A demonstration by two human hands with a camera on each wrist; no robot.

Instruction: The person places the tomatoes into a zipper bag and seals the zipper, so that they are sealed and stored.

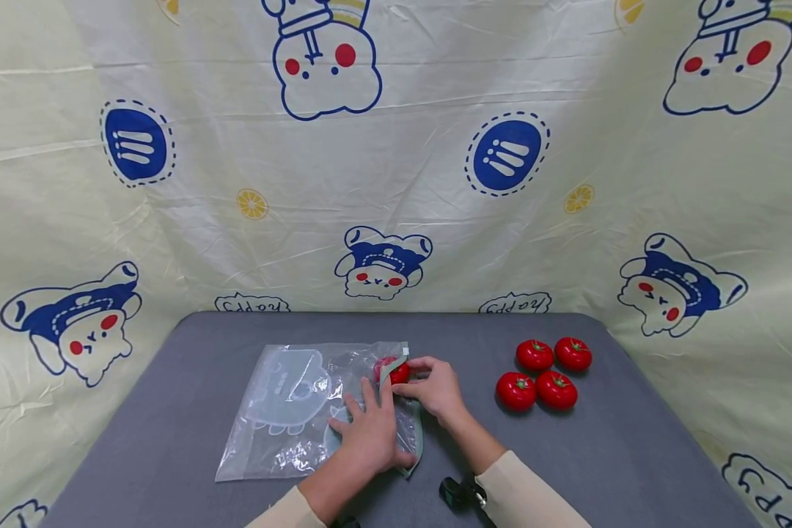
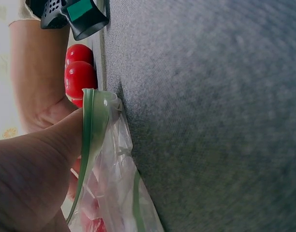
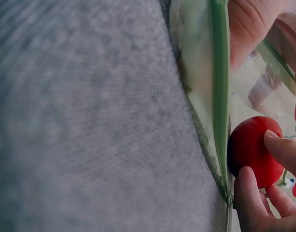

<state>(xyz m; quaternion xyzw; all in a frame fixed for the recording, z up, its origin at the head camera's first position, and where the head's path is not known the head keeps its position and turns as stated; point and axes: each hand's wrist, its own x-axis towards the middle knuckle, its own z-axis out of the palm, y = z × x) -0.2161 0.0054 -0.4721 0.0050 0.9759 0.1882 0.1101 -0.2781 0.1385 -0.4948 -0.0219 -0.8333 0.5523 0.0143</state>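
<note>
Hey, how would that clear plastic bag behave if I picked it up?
The clear plastic bag would probably sag and fold, since its thin film looks wrinkled. Its shiny surface may feel slippery. The green strip seems somewhat stiffer, forming a smooth edge.

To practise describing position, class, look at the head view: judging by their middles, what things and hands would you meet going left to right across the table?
Clear plastic bag → left hand → tomato at the bag's mouth → right hand → cluster of four tomatoes
</note>
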